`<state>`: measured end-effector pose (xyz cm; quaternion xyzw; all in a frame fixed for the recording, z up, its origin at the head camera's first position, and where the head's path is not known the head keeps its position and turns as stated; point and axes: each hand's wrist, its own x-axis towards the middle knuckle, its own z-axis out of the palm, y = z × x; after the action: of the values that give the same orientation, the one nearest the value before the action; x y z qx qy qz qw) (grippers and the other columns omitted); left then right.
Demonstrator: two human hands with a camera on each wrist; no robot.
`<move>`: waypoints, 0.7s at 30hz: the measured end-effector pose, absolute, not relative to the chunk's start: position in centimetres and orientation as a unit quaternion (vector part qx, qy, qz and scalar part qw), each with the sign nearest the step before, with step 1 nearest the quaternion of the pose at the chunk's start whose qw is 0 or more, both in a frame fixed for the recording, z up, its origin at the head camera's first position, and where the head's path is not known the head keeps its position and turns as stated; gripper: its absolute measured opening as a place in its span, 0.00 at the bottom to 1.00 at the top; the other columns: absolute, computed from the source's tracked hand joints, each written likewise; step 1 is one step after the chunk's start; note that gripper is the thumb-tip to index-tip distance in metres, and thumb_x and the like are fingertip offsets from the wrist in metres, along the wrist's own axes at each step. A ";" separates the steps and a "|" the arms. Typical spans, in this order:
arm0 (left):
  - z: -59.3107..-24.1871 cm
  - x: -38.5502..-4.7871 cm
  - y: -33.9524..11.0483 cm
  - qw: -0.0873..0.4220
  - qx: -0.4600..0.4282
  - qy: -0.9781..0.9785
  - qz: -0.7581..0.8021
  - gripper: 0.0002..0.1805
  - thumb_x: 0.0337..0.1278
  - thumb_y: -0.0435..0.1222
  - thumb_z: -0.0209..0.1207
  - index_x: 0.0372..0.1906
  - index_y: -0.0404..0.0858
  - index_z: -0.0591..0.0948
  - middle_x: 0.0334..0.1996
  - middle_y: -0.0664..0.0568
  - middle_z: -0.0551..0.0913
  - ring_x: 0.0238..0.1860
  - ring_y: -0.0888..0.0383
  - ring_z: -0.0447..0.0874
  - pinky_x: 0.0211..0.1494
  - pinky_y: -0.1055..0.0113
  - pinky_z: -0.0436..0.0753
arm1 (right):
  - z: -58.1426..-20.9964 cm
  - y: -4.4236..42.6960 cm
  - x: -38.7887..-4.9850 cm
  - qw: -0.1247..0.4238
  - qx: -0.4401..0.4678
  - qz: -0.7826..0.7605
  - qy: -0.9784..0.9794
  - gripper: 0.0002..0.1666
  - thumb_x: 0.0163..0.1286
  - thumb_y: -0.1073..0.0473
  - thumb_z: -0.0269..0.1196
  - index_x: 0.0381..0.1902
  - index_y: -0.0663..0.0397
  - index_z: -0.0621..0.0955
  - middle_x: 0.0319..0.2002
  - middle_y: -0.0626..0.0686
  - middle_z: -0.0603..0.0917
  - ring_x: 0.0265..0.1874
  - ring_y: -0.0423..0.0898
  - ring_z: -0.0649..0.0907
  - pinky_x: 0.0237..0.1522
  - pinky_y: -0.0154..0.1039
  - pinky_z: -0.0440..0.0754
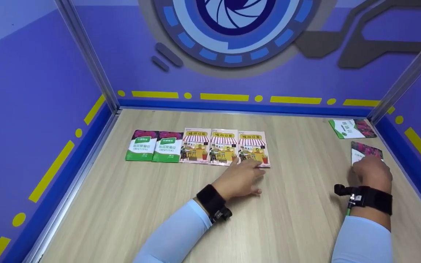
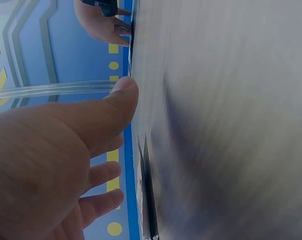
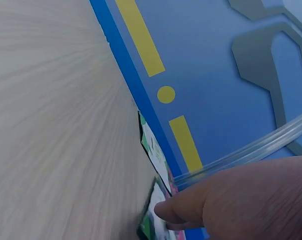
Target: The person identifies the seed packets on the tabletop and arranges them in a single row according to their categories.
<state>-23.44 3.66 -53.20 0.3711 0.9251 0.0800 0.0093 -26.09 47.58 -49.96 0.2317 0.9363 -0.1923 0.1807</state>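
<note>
Three pink packets with a striped-awning shop picture [image 1: 223, 146] lie in a row on the table. My left hand [image 1: 240, 179] is at the lower edge of the rightmost pink packet [image 1: 253, 143], fingers spread and loosely bent, holding nothing. In the left wrist view, the thumb [image 2: 123, 92] stands clear of the tabletop. At the right, my right hand [image 1: 373, 171] pinches a green-and-white flower seed packet [image 1: 365, 149] by its near part, which the hand hides. The right wrist view has the thumb [image 3: 176, 207] against this packet's face.
Two green-and-white impatiens seed packets [image 1: 154, 147] lie side by side, left of the pink ones. Another green-and-white flower packet [image 1: 353, 129] lies sideways in the far right corner. Blue printed walls [image 1: 228, 84] enclose the wooden table [image 1: 298, 219] at the back and sides.
</note>
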 end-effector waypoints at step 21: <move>-53.5 -24.9 2.3 -0.020 0.321 0.944 0.080 0.37 0.53 0.60 0.67 0.68 0.54 0.75 0.74 0.53 0.67 0.74 0.53 0.62 0.72 0.38 0.60 | -52.4 39.8 -29.5 0.061 0.018 -0.159 0.985 0.30 0.67 0.51 0.66 0.61 0.63 0.79 0.55 0.76 0.76 0.51 0.74 0.75 0.48 0.69 0.74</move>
<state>-24.94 2.33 -53.52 0.3209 0.9435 0.0796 -0.0200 -29.54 39.78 -52.37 0.0183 0.9852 -0.1594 0.0608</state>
